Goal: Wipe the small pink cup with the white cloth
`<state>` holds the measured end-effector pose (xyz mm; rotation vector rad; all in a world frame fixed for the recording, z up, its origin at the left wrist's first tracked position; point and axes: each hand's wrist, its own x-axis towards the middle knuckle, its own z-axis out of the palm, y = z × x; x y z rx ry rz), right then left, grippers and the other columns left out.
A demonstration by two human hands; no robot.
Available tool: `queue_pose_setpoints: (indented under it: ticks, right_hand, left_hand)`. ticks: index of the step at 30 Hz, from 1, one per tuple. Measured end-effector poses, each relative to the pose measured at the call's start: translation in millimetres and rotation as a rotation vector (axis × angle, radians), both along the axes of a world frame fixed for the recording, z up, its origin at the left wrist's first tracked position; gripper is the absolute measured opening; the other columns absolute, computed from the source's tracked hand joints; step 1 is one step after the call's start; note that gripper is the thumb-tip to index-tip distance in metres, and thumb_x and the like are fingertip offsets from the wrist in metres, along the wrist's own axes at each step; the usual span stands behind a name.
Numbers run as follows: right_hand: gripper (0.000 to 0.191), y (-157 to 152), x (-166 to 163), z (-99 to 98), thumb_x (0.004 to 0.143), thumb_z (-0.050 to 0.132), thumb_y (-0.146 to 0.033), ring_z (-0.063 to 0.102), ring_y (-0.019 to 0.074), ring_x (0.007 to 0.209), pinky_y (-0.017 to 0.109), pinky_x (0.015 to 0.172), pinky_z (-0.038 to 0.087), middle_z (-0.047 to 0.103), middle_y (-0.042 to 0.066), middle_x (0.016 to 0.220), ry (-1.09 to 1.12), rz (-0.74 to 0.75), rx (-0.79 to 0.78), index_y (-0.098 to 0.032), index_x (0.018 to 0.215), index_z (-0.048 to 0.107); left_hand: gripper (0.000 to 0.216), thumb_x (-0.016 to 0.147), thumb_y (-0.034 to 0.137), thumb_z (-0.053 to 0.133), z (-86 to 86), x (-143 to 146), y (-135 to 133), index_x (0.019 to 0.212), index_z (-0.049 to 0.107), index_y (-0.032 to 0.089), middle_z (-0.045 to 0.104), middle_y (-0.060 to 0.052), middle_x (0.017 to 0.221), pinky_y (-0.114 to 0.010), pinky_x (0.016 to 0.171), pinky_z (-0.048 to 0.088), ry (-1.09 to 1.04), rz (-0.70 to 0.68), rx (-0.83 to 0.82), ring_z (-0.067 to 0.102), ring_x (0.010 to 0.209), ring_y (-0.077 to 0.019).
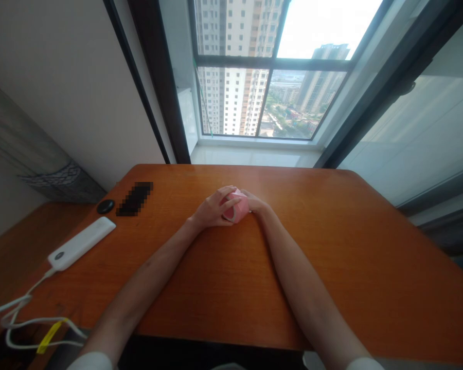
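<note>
Your left hand (213,209) had fingers curled around the pink object (241,207), between both hands over the tabletop (208,288); your right hand (256,203) met its other side, fingers too hidden to tell.

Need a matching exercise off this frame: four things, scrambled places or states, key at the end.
1. pink object
2. white box
3. black disc
4. yellow tag

A. lies flat near the left edge of the table, round in outline
B. beside the white cable loops, lower left of the picture
C. between the left hand and right hand
D. long, with a cable leaving its near end

Pairs: 1-C, 2-D, 3-A, 4-B
</note>
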<state>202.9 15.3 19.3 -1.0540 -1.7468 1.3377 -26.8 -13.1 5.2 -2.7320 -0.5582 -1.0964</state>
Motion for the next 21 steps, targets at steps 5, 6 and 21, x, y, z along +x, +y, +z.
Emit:
queue_pose_setpoints:
  ticks: [5,6,21]
  right_hand:
    - [0.037,4,1,-1.6,0.065,0.09,-0.044,0.051,0.0131,0.065,0.025,0.057,0.044,0.061,-0.004,0.069,0.002,0.065,-0.059,-0.022,0.079,0.065]
    - [0.037,4,1,-1.7,0.065,0.089,-0.045,0.051,0.0134,0.066,0.026,0.058,0.044,0.062,-0.004,0.07,0.013,0.064,-0.058,-0.022,0.081,0.065]
    - [0.033,0,-11,-11.2,0.064,0.082,-0.044,0.043,0.0117,0.067,0.025,0.059,0.038,0.057,-0.004,0.067,0.055,-0.032,-0.028,-0.022,0.07,0.058]
  left_hand:
    - [0.1,0.08,0.048,0.095,5.3,3,-10,0.164,0.046,0.027,0.05,-0.021,0.166,-0.054,0.111,0.064,-0.101,0.065,-0.154,0.056,0.153,-0.0401]
    - [0.1,0.08,0.048,0.095,6.3,4,-11,0.164,0.045,0.028,0.051,-0.021,0.166,-0.053,0.111,0.064,-0.114,0.068,-0.173,0.056,0.153,-0.0397]
    - [0.101,0.071,0.056,0.099,16.9,14,-17,0.154,0.051,0.025,0.066,-0.014,0.149,-0.05,0.117,0.059,-0.331,0.172,-0.524,0.07,0.134,-0.035]
